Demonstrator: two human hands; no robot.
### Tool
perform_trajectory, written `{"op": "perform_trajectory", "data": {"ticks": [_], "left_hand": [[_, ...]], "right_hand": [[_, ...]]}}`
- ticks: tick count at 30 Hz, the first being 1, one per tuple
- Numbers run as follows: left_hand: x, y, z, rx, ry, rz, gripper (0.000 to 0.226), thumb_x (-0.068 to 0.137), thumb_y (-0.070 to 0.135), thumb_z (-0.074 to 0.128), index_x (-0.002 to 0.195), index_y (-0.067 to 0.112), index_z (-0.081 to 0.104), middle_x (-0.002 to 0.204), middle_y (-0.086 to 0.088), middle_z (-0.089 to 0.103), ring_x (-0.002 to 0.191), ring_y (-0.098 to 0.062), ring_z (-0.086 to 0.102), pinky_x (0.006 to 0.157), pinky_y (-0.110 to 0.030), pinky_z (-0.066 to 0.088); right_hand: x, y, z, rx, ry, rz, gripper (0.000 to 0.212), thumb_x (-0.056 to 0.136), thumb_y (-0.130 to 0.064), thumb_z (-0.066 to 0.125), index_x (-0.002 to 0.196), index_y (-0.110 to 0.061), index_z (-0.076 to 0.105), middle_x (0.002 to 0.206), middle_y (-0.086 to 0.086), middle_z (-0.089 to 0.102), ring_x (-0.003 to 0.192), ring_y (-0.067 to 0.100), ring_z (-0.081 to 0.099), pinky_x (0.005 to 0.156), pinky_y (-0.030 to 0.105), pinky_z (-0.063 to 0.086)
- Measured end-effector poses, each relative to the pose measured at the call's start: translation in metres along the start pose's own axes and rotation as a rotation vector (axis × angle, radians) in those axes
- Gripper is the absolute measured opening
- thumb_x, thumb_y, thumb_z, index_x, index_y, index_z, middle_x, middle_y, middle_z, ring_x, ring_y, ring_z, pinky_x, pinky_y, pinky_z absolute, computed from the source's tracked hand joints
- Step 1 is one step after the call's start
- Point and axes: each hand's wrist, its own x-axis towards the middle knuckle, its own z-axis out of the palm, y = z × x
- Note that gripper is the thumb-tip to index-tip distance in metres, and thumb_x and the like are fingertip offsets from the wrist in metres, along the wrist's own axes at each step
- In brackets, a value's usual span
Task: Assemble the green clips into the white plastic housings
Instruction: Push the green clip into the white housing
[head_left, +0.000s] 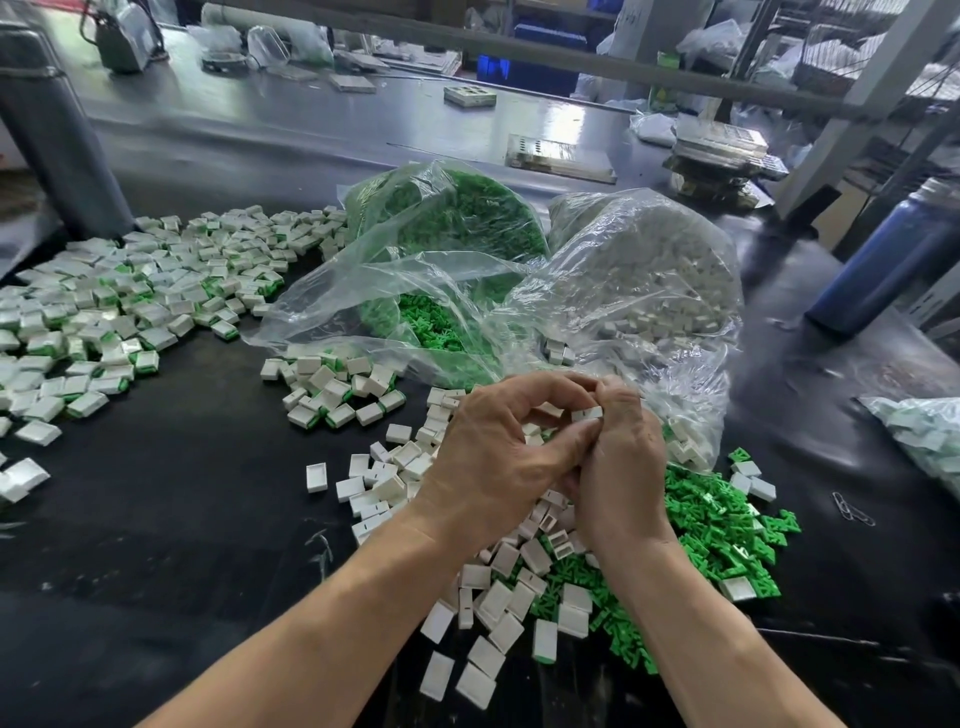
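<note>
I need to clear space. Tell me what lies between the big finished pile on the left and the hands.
In the head view, a smaller cluster of assembled housings and loose white housings lie on the black table between them.

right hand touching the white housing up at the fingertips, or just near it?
Touching. The head view shows the right hand pinching the white housing at its fingertips, no gap visible; the left hand closes in beside it.

Left hand (488, 467), right hand (621, 467) bare, ungloved; both forearms uncovered up to frame edge
</note>
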Motion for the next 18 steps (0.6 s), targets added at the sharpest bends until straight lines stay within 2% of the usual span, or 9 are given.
{"op": "perform_trajectory", "data": {"ticks": [2, 4, 6, 8, 10, 12, 14, 16, 18], "left_hand": [[0.000, 0.000, 0.000, -0.006, 0.000, -0.005, 0.013, 0.091, 0.005, 0.076, 0.103, 0.008, 0.076, 0.117, 0.007, 0.075, 0.096, -0.012, 0.074, 0.075, -0.025, 0.063], [0.000, -0.001, 0.000, -0.010, 0.000, -0.014, 0.013, 0.091, 0.005, 0.076, 0.103, 0.008, 0.076, 0.118, 0.007, 0.075, 0.097, -0.013, 0.074, 0.076, -0.028, 0.064], [0.001, -0.002, -0.001, 0.006, 0.001, -0.019, 0.012, 0.091, 0.006, 0.076, 0.103, 0.010, 0.076, 0.119, 0.009, 0.075, 0.097, -0.012, 0.074, 0.077, -0.029, 0.064], [0.003, -0.003, -0.002, 0.012, 0.002, -0.025, 0.011, 0.090, 0.006, 0.077, 0.100, 0.012, 0.076, 0.119, 0.012, 0.075, 0.096, -0.011, 0.074, 0.078, -0.028, 0.063], [0.004, -0.004, -0.005, 0.022, 0.005, -0.037, 0.011, 0.090, 0.008, 0.077, 0.099, 0.013, 0.076, 0.119, 0.012, 0.074, 0.096, -0.010, 0.074, 0.081, -0.030, 0.063], [0.006, -0.007, -0.011, 0.074, 0.037, -0.040, 0.010, 0.089, 0.013, 0.078, 0.099, 0.015, 0.076, 0.116, 0.012, 0.072, 0.097, -0.009, 0.072, 0.084, -0.030, 0.062], [0.008, -0.010, -0.018, 0.126, 0.081, -0.044, 0.010, 0.090, 0.017, 0.078, 0.099, 0.017, 0.074, 0.106, 0.009, 0.072, 0.094, -0.010, 0.071, 0.082, -0.031, 0.062], [0.008, -0.013, -0.025, 0.137, 0.099, -0.050, 0.010, 0.090, 0.020, 0.077, 0.099, 0.020, 0.073, 0.096, 0.007, 0.073, 0.088, -0.011, 0.071, 0.077, -0.031, 0.063], [0.008, -0.013, -0.027, 0.120, 0.095, -0.057, 0.008, 0.091, 0.021, 0.077, 0.099, 0.022, 0.073, 0.091, 0.007, 0.074, 0.083, -0.012, 0.071, 0.074, -0.030, 0.063]], "right_hand": [[0.000, 0.000, 0.000, 0.025, -0.011, 0.007, 0.044, 0.096, -0.044, 0.042, 0.082, -0.024, 0.079, 0.075, 0.024, 0.065, 0.071, 0.035, 0.061, 0.060, 0.046, 0.050], [0.000, -0.001, 0.000, 0.042, -0.021, 0.007, 0.044, 0.096, -0.043, 0.042, 0.081, -0.025, 0.079, 0.066, 0.013, 0.065, 0.062, 0.030, 0.061, 0.051, 0.032, 0.049], [0.000, -0.001, 0.000, 0.041, -0.041, 0.000, 0.046, 0.098, -0.044, 0.041, 0.079, -0.027, 0.079, 0.066, 0.010, 0.066, 0.060, 0.027, 0.062, 0.051, 0.031, 0.050], [0.000, -0.002, 0.000, 0.013, -0.063, 0.013, 0.048, 0.100, -0.050, 0.042, 0.076, -0.029, 0.078, 0.066, 0.015, 0.058, 0.057, 0.029, 0.052, 0.052, 0.034, 0.043], [0.000, -0.001, -0.004, -0.059, -0.100, 0.011, 0.056, 0.104, -0.059, 0.040, 0.070, -0.029, 0.075, 0.057, 0.006, 0.050, 0.049, 0.020, 0.043, 0.042, 0.026, 0.035], [-0.001, 0.000, -0.011, -0.143, -0.133, -0.032, 0.063, 0.107, -0.061, 0.036, 0.066, -0.027, 0.070, 0.056, -0.001, 0.052, 0.047, 0.012, 0.044, 0.040, 0.022, 0.036], [0.001, -0.003, -0.021, -0.181, -0.137, -0.108, 0.053, 0.109, -0.051, 0.041, 0.077, -0.022, 0.071, 0.065, 0.001, 0.062, 0.052, 0.010, 0.052, 0.044, 0.018, 0.039], [0.005, -0.007, -0.029, -0.207, -0.155, -0.176, 0.029, 0.108, -0.033, 0.053, 0.094, -0.019, 0.074, 0.078, 0.002, 0.070, 0.059, 0.011, 0.058, 0.048, 0.016, 0.043], [0.007, -0.010, -0.032, -0.244, -0.190, -0.216, 0.013, 0.102, -0.025, 0.063, 0.105, -0.023, 0.075, 0.089, 0.003, 0.075, 0.068, 0.011, 0.065, 0.053, 0.017, 0.048]]}}
